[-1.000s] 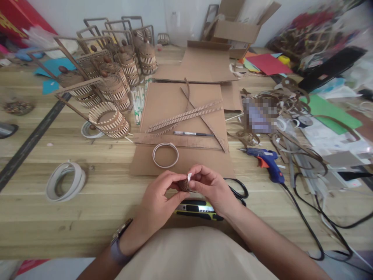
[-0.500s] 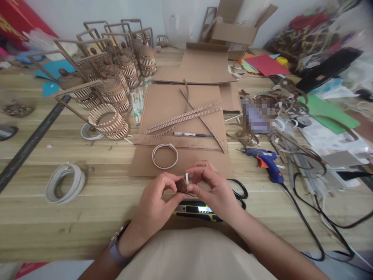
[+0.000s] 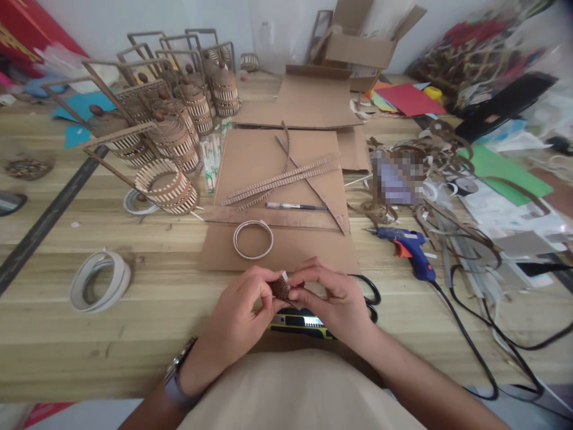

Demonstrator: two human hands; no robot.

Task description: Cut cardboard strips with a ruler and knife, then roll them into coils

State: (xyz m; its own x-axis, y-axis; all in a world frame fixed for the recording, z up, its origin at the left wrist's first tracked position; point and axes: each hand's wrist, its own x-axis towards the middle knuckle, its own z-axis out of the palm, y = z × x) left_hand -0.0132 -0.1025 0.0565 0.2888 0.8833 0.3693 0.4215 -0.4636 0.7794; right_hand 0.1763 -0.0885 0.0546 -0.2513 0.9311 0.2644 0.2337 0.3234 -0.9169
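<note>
A small dark brown rolled piece (image 3: 280,288) is pinched between the fingertips of both hands, near the front edge of the table. My left hand (image 3: 244,310) grips its left side with thumb and forefinger. My right hand (image 3: 333,298) closes on its right side, by a small white strip (image 3: 285,276) at the top. Just below the hands lies a yellow and black cutter (image 3: 299,322), partly covered. Black scissor handles (image 3: 369,292) show beside my right hand. Beyond the hands a tape roll (image 3: 253,239) rests on the cardboard (image 3: 308,248).
Several woven baskets (image 3: 168,185) with tall handles stand at the left back. A white tape roll (image 3: 101,282) lies at the left. On the right are a blue glue gun (image 3: 414,251) with its cable and tangled brown strips (image 3: 443,149). Corrugated strips (image 3: 282,179) and a pen (image 3: 296,206) lie mid-table.
The brown piece has turned slightly in the fingers and its white strip sits lower. My right hand's fingers have come down closer around it.
</note>
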